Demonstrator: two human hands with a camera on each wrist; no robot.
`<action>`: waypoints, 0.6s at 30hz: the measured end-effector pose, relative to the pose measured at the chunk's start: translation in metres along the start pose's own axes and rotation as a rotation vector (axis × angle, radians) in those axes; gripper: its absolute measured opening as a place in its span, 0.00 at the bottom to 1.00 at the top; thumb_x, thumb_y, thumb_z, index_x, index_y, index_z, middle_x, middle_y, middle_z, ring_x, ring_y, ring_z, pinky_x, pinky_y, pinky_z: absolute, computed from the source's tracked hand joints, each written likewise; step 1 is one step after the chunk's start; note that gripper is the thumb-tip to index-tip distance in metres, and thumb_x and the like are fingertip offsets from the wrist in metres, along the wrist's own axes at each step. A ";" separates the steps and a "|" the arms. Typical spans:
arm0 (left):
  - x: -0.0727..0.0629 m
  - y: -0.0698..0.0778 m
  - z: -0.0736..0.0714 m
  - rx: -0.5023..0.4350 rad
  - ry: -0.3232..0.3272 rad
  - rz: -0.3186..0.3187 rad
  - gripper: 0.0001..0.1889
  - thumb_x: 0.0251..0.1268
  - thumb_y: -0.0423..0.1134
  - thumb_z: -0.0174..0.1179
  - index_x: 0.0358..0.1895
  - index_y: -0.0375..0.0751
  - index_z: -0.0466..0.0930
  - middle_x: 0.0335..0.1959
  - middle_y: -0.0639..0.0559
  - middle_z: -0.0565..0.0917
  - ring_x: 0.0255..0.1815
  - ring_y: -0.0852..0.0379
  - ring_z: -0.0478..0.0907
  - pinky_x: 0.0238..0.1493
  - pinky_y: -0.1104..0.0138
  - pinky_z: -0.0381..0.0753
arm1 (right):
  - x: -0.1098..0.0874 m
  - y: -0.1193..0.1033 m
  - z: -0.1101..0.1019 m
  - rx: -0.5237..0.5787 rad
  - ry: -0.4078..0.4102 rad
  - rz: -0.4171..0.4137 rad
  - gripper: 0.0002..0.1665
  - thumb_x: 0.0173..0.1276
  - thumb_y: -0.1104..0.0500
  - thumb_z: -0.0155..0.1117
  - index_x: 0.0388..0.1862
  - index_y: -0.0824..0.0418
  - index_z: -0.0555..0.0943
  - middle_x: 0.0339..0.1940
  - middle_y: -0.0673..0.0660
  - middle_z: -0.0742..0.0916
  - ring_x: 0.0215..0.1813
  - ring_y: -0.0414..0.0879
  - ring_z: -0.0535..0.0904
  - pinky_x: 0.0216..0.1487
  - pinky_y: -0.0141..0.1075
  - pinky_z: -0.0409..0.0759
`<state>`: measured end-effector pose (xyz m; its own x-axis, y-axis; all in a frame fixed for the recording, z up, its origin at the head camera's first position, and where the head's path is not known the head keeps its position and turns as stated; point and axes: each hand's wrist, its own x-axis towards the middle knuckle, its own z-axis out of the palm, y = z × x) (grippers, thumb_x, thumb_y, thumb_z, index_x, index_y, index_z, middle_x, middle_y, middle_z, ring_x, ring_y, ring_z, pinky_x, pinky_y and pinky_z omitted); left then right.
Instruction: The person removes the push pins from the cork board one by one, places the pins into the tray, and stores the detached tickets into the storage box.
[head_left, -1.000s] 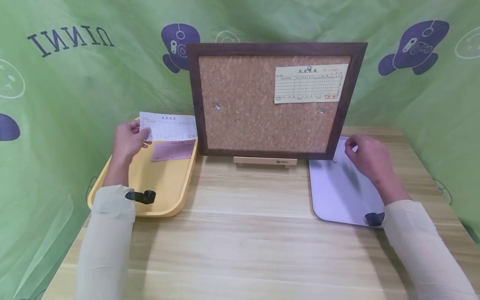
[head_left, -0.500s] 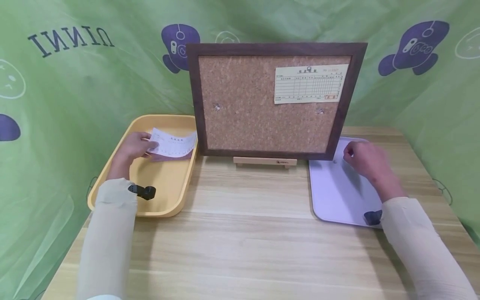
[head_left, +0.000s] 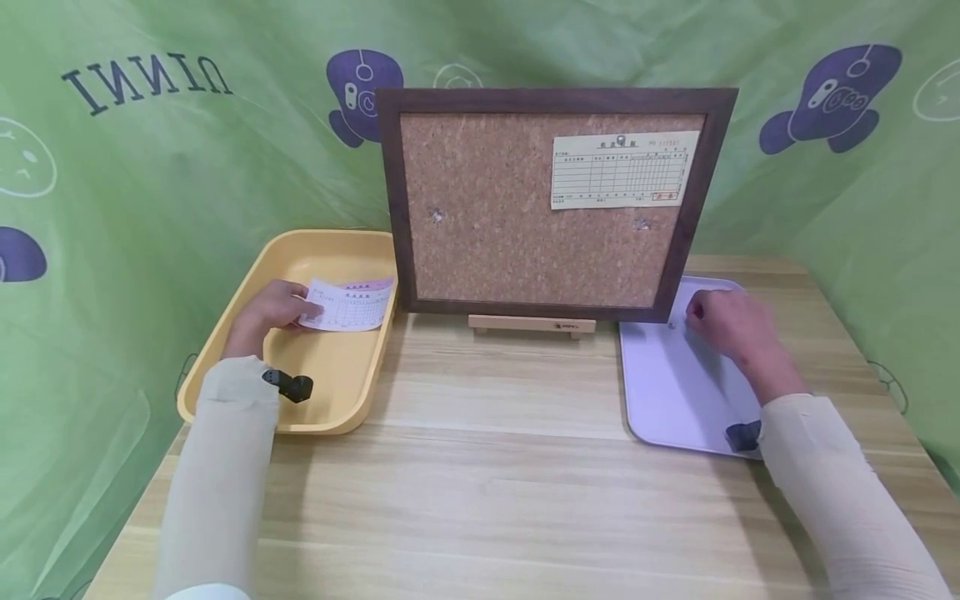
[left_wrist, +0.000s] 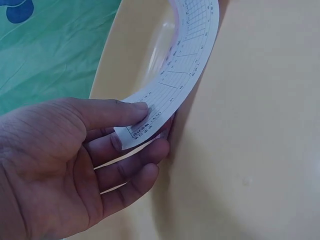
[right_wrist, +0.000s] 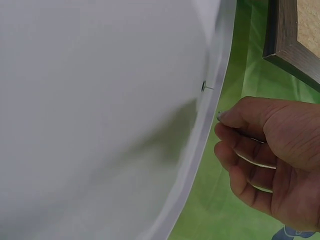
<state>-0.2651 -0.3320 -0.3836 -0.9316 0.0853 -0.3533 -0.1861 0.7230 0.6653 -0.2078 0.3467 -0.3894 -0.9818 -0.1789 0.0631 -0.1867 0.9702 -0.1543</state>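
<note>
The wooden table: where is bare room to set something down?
The wooden table is bare between the yellow tray and purple tray, in front of the stand. Crowded: the trays' far ends, at the left hand with its white slip and the right hand.

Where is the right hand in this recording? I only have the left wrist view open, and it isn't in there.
Observer: In the head view, the right hand hangs over the lilac tray.
Operator: Is anything lying on that tray?
Observer: Yes, the right wrist view shows a small pin near its rim.
Operator: Besides the white slip I see in the left hand, is any paper up beyond the yellow tray?
Observer: One printed slip, pinned at the upper right of the corkboard.
</note>
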 end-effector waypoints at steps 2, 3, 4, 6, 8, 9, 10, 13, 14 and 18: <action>0.000 -0.002 0.001 -0.012 -0.011 -0.013 0.17 0.74 0.31 0.60 0.57 0.19 0.72 0.38 0.39 0.84 0.28 0.55 0.82 0.31 0.65 0.86 | 0.000 0.000 0.001 0.001 0.001 -0.006 0.08 0.68 0.61 0.61 0.34 0.64 0.85 0.25 0.60 0.82 0.30 0.58 0.76 0.21 0.51 0.74; -0.001 -0.002 0.001 -0.015 -0.014 -0.019 0.18 0.74 0.31 0.60 0.58 0.20 0.72 0.39 0.38 0.84 0.28 0.55 0.82 0.31 0.65 0.85 | 0.000 0.000 0.002 0.005 0.000 -0.010 0.08 0.68 0.62 0.61 0.34 0.64 0.85 0.25 0.60 0.82 0.29 0.58 0.76 0.22 0.51 0.74; -0.001 -0.002 0.001 -0.012 -0.016 -0.025 0.18 0.74 0.31 0.60 0.58 0.20 0.71 0.39 0.38 0.83 0.28 0.56 0.82 0.31 0.66 0.85 | 0.000 0.000 0.003 0.006 -0.001 -0.012 0.08 0.68 0.62 0.61 0.34 0.64 0.85 0.25 0.60 0.82 0.29 0.58 0.77 0.22 0.51 0.74; -0.002 -0.003 0.001 -0.010 -0.018 -0.034 0.18 0.74 0.32 0.60 0.57 0.21 0.71 0.41 0.36 0.83 0.28 0.55 0.81 0.31 0.66 0.85 | 0.000 -0.001 0.004 0.011 -0.008 -0.012 0.08 0.68 0.62 0.61 0.35 0.65 0.85 0.25 0.60 0.83 0.30 0.58 0.77 0.22 0.51 0.74; -0.003 -0.003 0.001 -0.003 -0.017 -0.037 0.17 0.74 0.32 0.60 0.57 0.22 0.72 0.42 0.36 0.82 0.28 0.55 0.81 0.31 0.66 0.84 | 0.000 -0.001 0.005 0.014 -0.013 -0.014 0.08 0.67 0.63 0.61 0.35 0.65 0.85 0.25 0.60 0.83 0.30 0.58 0.77 0.23 0.51 0.75; -0.003 -0.003 0.001 0.000 -0.018 -0.037 0.17 0.74 0.32 0.60 0.57 0.22 0.71 0.42 0.35 0.82 0.28 0.55 0.81 0.31 0.66 0.84 | 0.000 -0.001 0.005 0.014 -0.018 -0.013 0.08 0.67 0.63 0.60 0.35 0.65 0.85 0.25 0.60 0.82 0.30 0.58 0.77 0.23 0.51 0.74; -0.003 -0.004 0.000 0.003 -0.018 -0.039 0.17 0.74 0.32 0.60 0.56 0.22 0.71 0.42 0.36 0.82 0.28 0.55 0.80 0.31 0.66 0.84 | 0.000 -0.001 0.006 0.014 -0.019 -0.014 0.08 0.67 0.63 0.60 0.35 0.65 0.85 0.25 0.60 0.83 0.30 0.58 0.77 0.23 0.51 0.74; -0.004 -0.003 -0.001 0.014 -0.014 -0.044 0.18 0.74 0.33 0.61 0.57 0.22 0.71 0.41 0.37 0.82 0.28 0.55 0.80 0.31 0.66 0.83 | -0.001 -0.001 0.007 0.013 -0.014 -0.020 0.08 0.66 0.63 0.60 0.34 0.65 0.86 0.24 0.59 0.82 0.29 0.58 0.76 0.23 0.51 0.74; -0.004 -0.003 -0.001 0.018 -0.014 -0.046 0.19 0.74 0.34 0.61 0.57 0.21 0.71 0.40 0.38 0.83 0.28 0.55 0.80 0.31 0.66 0.83 | -0.001 -0.002 0.007 0.013 -0.011 -0.023 0.08 0.66 0.64 0.60 0.34 0.65 0.86 0.23 0.59 0.82 0.29 0.58 0.76 0.24 0.51 0.74; -0.007 0.000 -0.001 0.032 -0.022 -0.046 0.23 0.74 0.37 0.61 0.59 0.19 0.69 0.35 0.41 0.84 0.26 0.56 0.81 0.32 0.65 0.84 | -0.002 -0.002 0.007 0.007 -0.026 -0.026 0.08 0.66 0.63 0.60 0.32 0.63 0.85 0.22 0.57 0.81 0.29 0.58 0.76 0.24 0.51 0.74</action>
<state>-0.2588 -0.3339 -0.3804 -0.9151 0.0667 -0.3976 -0.2177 0.7483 0.6267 -0.2061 0.3439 -0.3965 -0.9771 -0.2085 0.0416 -0.2125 0.9641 -0.1595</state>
